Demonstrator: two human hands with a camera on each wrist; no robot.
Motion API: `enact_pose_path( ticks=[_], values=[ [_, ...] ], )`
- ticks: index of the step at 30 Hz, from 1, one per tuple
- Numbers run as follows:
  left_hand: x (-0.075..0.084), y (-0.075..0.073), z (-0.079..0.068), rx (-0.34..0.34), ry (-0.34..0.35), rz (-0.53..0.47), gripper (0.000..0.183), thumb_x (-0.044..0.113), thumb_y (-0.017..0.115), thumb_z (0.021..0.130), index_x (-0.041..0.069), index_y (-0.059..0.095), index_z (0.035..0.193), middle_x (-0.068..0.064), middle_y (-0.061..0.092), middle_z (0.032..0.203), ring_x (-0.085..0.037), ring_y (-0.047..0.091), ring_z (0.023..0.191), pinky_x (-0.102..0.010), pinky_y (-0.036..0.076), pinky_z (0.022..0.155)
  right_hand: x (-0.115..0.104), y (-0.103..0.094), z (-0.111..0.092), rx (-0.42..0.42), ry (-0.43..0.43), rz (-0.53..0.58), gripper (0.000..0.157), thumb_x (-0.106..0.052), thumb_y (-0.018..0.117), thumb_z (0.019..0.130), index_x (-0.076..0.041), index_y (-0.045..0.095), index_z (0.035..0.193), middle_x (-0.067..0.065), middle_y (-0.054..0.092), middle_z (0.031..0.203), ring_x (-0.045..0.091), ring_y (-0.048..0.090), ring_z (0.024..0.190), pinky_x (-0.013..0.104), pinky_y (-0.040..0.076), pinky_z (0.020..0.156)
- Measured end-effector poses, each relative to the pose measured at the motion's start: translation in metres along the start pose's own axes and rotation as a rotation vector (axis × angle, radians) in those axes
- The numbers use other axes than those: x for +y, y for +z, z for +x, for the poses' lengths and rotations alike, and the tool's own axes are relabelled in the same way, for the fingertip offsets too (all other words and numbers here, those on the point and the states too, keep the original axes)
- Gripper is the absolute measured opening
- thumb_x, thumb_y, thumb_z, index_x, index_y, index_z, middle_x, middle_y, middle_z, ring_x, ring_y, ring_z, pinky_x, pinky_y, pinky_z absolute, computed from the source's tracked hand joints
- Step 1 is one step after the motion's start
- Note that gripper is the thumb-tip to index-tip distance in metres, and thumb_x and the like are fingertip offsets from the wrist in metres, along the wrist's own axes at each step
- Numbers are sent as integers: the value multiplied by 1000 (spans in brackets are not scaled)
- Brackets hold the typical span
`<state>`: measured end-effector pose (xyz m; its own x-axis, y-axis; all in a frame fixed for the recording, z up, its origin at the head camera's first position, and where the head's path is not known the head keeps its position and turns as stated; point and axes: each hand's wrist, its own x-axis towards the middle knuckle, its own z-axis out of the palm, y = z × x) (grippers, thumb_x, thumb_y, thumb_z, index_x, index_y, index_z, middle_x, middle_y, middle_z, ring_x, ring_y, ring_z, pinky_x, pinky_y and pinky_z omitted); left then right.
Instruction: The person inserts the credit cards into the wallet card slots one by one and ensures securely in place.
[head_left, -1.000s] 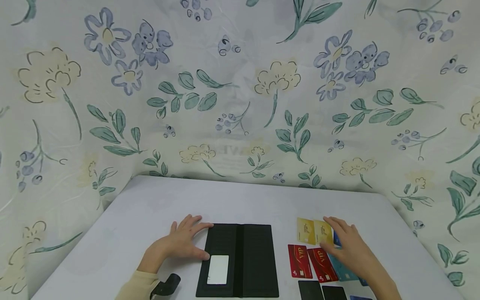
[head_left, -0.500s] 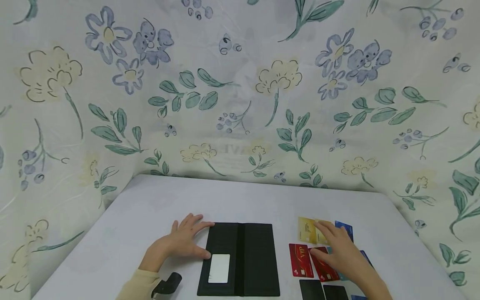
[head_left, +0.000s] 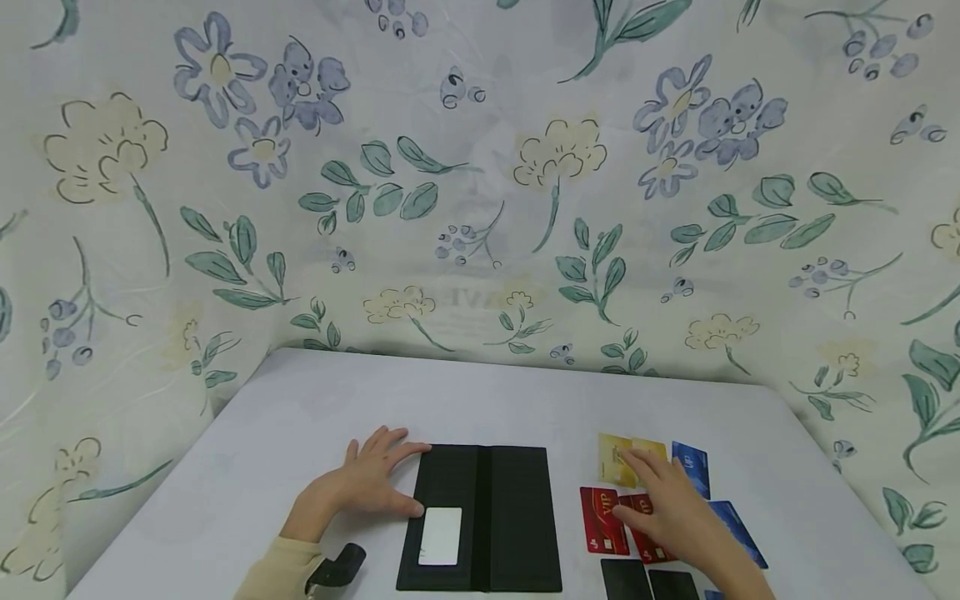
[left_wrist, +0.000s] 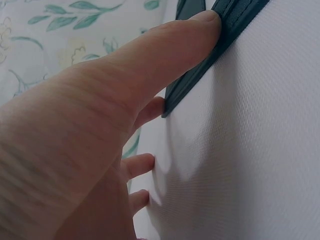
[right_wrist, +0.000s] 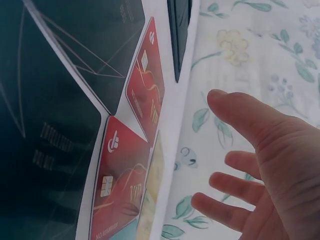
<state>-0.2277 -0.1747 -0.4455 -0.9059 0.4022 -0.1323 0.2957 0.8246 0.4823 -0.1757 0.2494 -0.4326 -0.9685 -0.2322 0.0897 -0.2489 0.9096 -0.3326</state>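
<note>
A black bifold wallet (head_left: 525, 517) lies spread flat on the white table in the head view, a white rectangle (head_left: 440, 537) on its left half. My left hand (head_left: 356, 492) touches its left edge with thumb and index finger, the other fingers spread; the left wrist view shows the thumb (left_wrist: 195, 37) on the wallet's border (left_wrist: 230, 30). Over the cards to the right hovers my right hand (head_left: 678, 517), fingers loosely bent and holding nothing. Beneath and around it lie gold cards (head_left: 611, 462) and red VIP cards (head_left: 600, 517), one red card partly covered by the hand.
Two blue cards (head_left: 692, 468) sit right of the gold and red ones. Black cards (head_left: 624, 577) lie nearest the front, cut off by the frame. A dark strap (head_left: 341, 567) is at the left wrist. A floral curtain (head_left: 480, 208) hangs behind the table.
My right hand has moved left across the cards, uncovering the blue ones at the right. My left hand stays at the wallet's edge.
</note>
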Motion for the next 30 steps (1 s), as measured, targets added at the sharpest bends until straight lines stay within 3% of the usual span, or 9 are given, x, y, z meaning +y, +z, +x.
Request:
enact_pose_path(
  ticks=[30],
  values=[
    [-3, 1, 0, 3, 4, -3, 83, 49, 84, 70, 22, 50, 141, -20, 28, 156, -51, 11, 146, -78, 0, 107, -9, 15, 1, -101, 40, 37, 75, -43, 79, 79, -9, 53, 140, 16, 53, 140, 43, 43, 134, 65, 18, 114]
  ],
)
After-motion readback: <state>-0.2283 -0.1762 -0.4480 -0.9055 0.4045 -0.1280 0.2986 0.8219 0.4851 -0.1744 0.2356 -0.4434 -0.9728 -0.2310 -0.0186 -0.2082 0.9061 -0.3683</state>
